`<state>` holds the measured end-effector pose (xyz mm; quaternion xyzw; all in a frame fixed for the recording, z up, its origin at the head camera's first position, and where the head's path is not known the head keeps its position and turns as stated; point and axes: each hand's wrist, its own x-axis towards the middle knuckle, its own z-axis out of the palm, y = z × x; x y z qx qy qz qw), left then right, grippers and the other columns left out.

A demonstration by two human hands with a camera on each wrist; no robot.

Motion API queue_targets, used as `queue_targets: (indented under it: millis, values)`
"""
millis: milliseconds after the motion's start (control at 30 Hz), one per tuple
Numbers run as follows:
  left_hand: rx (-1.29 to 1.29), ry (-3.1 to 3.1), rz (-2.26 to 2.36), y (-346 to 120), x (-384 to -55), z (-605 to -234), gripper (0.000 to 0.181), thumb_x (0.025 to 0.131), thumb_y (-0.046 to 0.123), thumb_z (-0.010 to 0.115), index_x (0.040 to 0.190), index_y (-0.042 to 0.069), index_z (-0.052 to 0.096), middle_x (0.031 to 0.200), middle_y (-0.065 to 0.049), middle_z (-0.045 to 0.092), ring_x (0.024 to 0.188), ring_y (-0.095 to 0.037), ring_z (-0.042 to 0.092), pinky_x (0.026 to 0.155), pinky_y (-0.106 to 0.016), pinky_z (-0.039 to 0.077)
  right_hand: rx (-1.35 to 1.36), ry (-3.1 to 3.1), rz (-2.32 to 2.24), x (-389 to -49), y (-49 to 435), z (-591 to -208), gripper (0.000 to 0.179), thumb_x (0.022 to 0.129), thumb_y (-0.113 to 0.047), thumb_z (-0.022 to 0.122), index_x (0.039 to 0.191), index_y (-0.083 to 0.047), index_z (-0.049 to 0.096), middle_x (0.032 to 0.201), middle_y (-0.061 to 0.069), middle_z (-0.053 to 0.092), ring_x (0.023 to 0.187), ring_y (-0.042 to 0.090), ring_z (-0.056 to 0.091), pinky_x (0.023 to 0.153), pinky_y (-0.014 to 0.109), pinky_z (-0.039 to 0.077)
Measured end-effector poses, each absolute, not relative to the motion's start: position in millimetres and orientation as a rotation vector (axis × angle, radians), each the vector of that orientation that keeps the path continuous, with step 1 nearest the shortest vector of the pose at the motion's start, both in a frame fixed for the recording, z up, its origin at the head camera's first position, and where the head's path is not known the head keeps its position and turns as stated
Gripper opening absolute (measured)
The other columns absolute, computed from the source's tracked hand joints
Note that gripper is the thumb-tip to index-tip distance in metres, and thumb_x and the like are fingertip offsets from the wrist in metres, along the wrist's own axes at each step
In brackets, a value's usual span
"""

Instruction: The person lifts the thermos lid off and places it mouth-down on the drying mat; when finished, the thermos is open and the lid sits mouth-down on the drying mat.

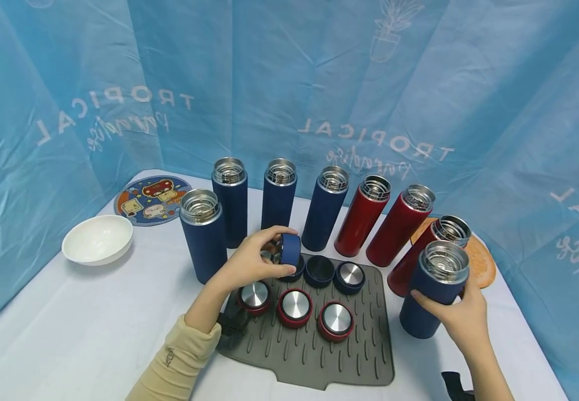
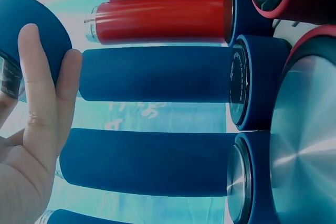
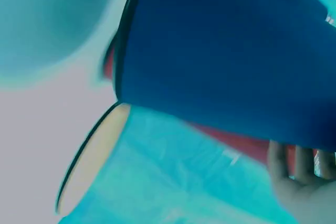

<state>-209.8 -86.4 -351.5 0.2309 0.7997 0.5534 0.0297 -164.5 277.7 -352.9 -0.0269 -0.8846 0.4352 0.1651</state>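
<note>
My left hand (image 1: 249,260) grips a blue flask lid (image 1: 290,249) by its sides above the dark grey mat (image 1: 359,362). In the left wrist view the same lid (image 2: 39,22) is tipped on its side, with fingers along it. My right hand (image 1: 465,317) holds a blue vacuum flask (image 1: 418,320), its steel mouth uncovered, to the right of the mat. The right wrist view shows that flask (image 3: 226,61) close up, with fingertips (image 3: 302,163) at its side. Whether its base touches the table cannot be told.
Red lids (image 1: 295,306) and blue lids (image 1: 350,277) lie on the mat. Behind stand several uncovered blue flasks (image 1: 201,239) and red flasks (image 1: 361,217). A white bowl (image 1: 97,239) and cartoon mat (image 1: 154,200) are at left; an orange-slice mat (image 1: 482,264) is at right.
</note>
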Motion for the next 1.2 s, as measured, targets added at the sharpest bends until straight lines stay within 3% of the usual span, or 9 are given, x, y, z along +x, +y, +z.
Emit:
queue_targets:
  millis: [100, 300, 500, 633, 800, 900, 1033, 1133, 1200]
  values:
    - [0.728, 2.468, 1.678, -85, -210, -351, 0.06, 0.076, 0.018, 0.075, 0.13, 0.015, 0.05, 0.107, -0.011, 0.056, 0.083, -0.021, 0.058, 0.059, -0.029, 0.053, -0.223, -2.521, 1.34, -161, 293, -355, 0.095, 0.072, -0.015, 0.079, 0.147, -0.017, 0.02, 0.139, 0.017, 0.035, 0.125, 0.039, 0.034, 0.094, 0.065, 0.032]
    - [0.737, 2.453, 1.653, -84, -209, -351, 0.061, 0.077, 0.017, 0.074, 0.132, 0.015, 0.048, 0.111, -0.012, 0.054, 0.086, -0.025, 0.059, 0.06, -0.028, 0.053, -0.317, -2.488, 1.452, -158, 314, -360, 0.094, 0.075, -0.005, 0.075, 0.146, -0.028, 0.019, 0.134, 0.0, 0.036, 0.119, 0.013, 0.036, 0.098, 0.052, 0.036]
    - [0.733, 2.479, 1.63, -83, -210, -352, 0.062, 0.076, 0.019, 0.075, 0.132, 0.016, 0.048, 0.112, -0.011, 0.053, 0.085, -0.025, 0.058, 0.061, -0.028, 0.053, -0.24, -2.539, 1.375, -156, 323, -362, 0.091, 0.074, -0.005, 0.076, 0.144, -0.027, 0.022, 0.122, -0.015, 0.04, 0.108, 0.001, 0.039, 0.085, 0.027, 0.039]
    - [0.735, 2.489, 1.611, -81, -210, -354, 0.063, 0.075, 0.021, 0.076, 0.132, 0.02, 0.049, 0.113, -0.008, 0.052, 0.084, -0.026, 0.056, 0.06, -0.029, 0.052, -0.132, -2.59, 1.325, -155, 328, -360, 0.09, 0.074, -0.005, 0.076, 0.144, -0.025, 0.023, 0.12, -0.015, 0.042, 0.103, -0.002, 0.042, 0.076, 0.016, 0.039]
    - [0.767, 2.51, 1.542, -61, -207, -354, 0.074, 0.071, 0.023, 0.079, 0.135, 0.022, 0.042, 0.119, -0.006, 0.051, 0.071, -0.019, 0.055, 0.058, -0.029, 0.05, -0.021, -2.636, 1.353, -159, 330, -357, 0.089, 0.075, -0.005, 0.075, 0.144, -0.024, 0.023, 0.12, -0.011, 0.043, 0.103, -0.003, 0.042, 0.08, 0.026, 0.043]
    - [0.839, 2.572, 1.374, -34, -199, -352, 0.076, 0.07, 0.028, 0.079, 0.134, 0.017, 0.04, 0.122, -0.003, 0.052, 0.083, -0.014, 0.058, 0.07, -0.028, 0.051, -0.031, -2.635, 1.389, -159, 331, -359, 0.089, 0.075, -0.005, 0.075, 0.144, -0.025, 0.023, 0.119, -0.015, 0.041, 0.102, -0.004, 0.041, 0.086, 0.041, 0.043]
    - [1.025, 2.668, 1.062, 11, -186, -352, 0.075, 0.07, 0.032, 0.079, 0.133, 0.015, 0.043, 0.126, -0.001, 0.05, 0.108, -0.012, 0.053, 0.087, -0.027, 0.047, -0.029, -2.639, 1.382, -158, 332, -359, 0.088, 0.074, -0.005, 0.075, 0.143, -0.025, 0.024, 0.118, -0.017, 0.042, 0.102, -0.004, 0.042, 0.083, 0.033, 0.044]
    - [1.129, 2.693, 0.862, 44, -176, -356, 0.077, 0.07, 0.033, 0.079, 0.136, 0.02, 0.042, 0.124, -0.001, 0.05, 0.106, -0.012, 0.054, 0.084, -0.024, 0.048, -0.019, -2.639, 1.378, -157, 332, -359, 0.088, 0.074, -0.005, 0.075, 0.143, -0.024, 0.024, 0.12, -0.013, 0.042, 0.103, -0.003, 0.041, 0.083, 0.034, 0.044]
    - [1.174, 2.704, 0.722, 63, -171, -359, 0.077, 0.07, 0.036, 0.079, 0.137, 0.025, 0.041, 0.12, 0.0, 0.051, 0.102, -0.011, 0.055, 0.08, -0.022, 0.049, -0.026, -2.628, 1.414, -157, 332, -359, 0.089, 0.075, -0.005, 0.075, 0.144, -0.025, 0.022, 0.123, -0.008, 0.041, 0.103, -0.004, 0.039, 0.089, 0.05, 0.042]
